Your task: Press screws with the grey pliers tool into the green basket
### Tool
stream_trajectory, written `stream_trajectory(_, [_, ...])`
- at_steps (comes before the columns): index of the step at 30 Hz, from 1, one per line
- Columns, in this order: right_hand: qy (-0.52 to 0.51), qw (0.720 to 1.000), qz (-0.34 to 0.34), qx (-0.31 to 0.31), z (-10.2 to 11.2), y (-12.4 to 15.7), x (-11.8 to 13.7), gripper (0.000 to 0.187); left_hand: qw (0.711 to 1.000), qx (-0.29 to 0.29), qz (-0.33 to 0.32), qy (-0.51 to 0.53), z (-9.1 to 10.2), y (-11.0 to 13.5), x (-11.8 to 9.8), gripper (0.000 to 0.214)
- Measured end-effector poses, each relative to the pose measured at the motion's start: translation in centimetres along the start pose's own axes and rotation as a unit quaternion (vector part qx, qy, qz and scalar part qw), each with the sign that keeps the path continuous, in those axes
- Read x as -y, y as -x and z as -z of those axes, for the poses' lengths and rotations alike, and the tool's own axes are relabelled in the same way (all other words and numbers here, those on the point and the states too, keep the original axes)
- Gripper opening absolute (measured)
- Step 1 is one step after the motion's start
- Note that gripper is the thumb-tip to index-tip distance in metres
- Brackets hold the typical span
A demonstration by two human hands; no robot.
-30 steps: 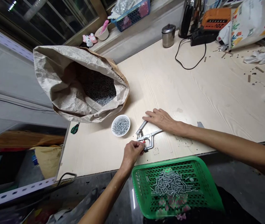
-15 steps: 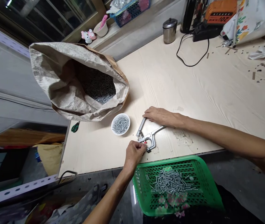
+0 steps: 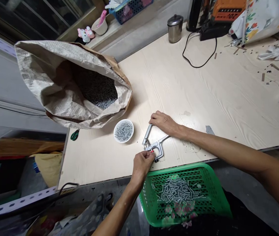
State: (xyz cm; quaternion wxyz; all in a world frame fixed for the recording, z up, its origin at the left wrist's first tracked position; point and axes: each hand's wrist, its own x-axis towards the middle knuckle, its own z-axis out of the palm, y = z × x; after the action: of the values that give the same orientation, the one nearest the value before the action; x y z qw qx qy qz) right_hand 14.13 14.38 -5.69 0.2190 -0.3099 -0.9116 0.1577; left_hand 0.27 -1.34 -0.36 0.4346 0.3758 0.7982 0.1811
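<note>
I see the left hand (image 3: 141,162) pinching the pliers (image 3: 157,146) at their near head; the handles run far-right under the right hand (image 3: 164,122), which is curled over them

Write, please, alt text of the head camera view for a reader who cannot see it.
On a pale wooden table, a person's right hand holds the handle of a metal hand press while the left hand pinches at its head. A white bowl of metal pieces, an open sack and a green basket sit nearby.
</note>
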Motion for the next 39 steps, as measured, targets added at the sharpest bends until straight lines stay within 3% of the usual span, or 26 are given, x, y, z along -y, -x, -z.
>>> stream_trajectory(7, [-0.011,1.0,-0.014,0.023,0.2,-0.3,0.3,0.023,0.996,-0.009,0.046,0.081,-0.7,0.4,0.1,0.028])
stream_trajectory(11, [-0.05,0.997,0.002,0.066,1.8,0.0,0.0,0.017,0.993,-0.028,0.048,0.103,-0.9,0.6,-0.1,0.028])
stream_trajectory(16, [-0.085,0.985,0.074,0.131,4.0,1.1,-1.3,0.076,0.99,-0.03,0.06,0.122,-0.8,0.7,0.0,0.029])
stream_trajectory(23, [-0.029,0.977,0.084,0.195,4.1,1.5,-1.6,0.105,0.989,-0.032,0.066,0.126,-0.8,0.7,0.2,0.029])
stream_trajectory(28, [0.028,0.981,0.076,0.175,5.1,1.6,-0.5,0.097,0.989,-0.03,0.067,0.129,-0.8,0.8,0.0,0.029])
stream_trajectory(34, [0.088,0.972,0.084,0.203,6.3,1.0,0.8,0.067,0.991,-0.031,0.058,0.115,-0.8,0.6,0.3,0.03])
stream_trajectory(37, [0.082,0.972,0.071,0.208,6.4,1.2,1.1,0.054,0.997,-0.017,0.043,0.067,-0.5,0.9,0.6,0.03])
stream_trajectory(39, [0.074,0.974,0.058,0.205,6.4,1.4,1.2,0.051,0.999,-0.036,-0.003,-0.014,-0.3,1.4,0.3,0.03])
